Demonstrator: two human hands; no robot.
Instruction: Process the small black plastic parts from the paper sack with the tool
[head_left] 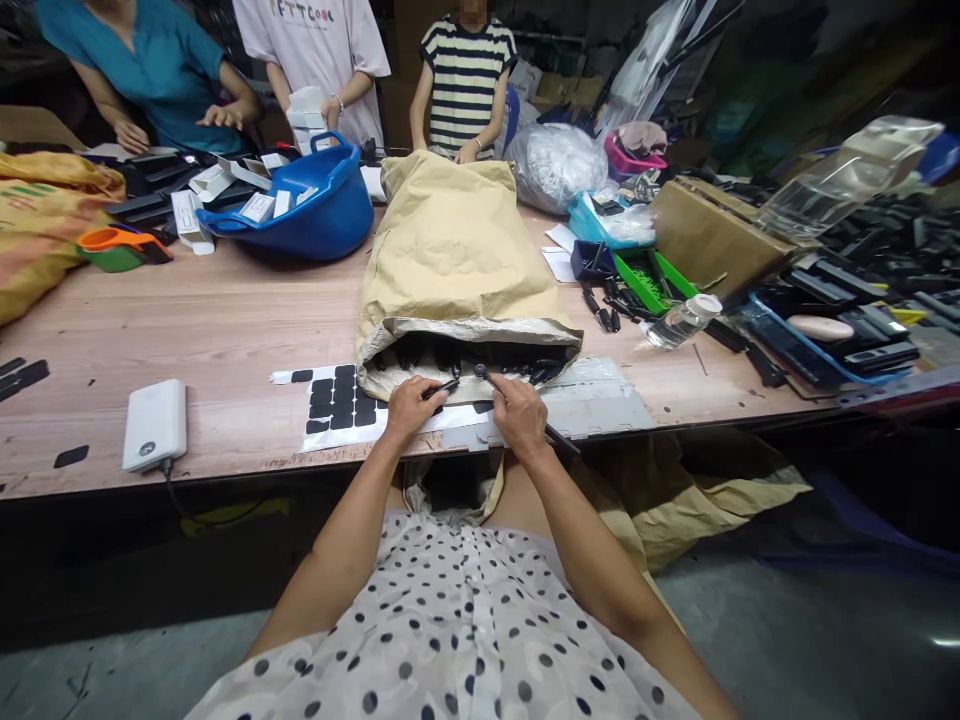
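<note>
A large tan paper sack (457, 240) lies on the table with its mouth toward me, and dark slender parts show inside the opening. At the left of the mouth, my left hand (411, 408) pinches a small black rod-like part (441, 388). My right hand (519, 412) is closed on a black part with a round head (481, 371), just right of the left hand. Under the sack's front edge lies a white sheet of black rounded stickers (334, 405). A grey board (600, 400) sits beneath the right side of the mouth.
A white power bank (155, 425) with a cable lies at left. Behind it stand a blue basin (300, 215) with white boxes and an orange scoop (124, 240). At right are a green tray (652, 280), a clear bottle (682, 322) and black parts. Several people stand across the table.
</note>
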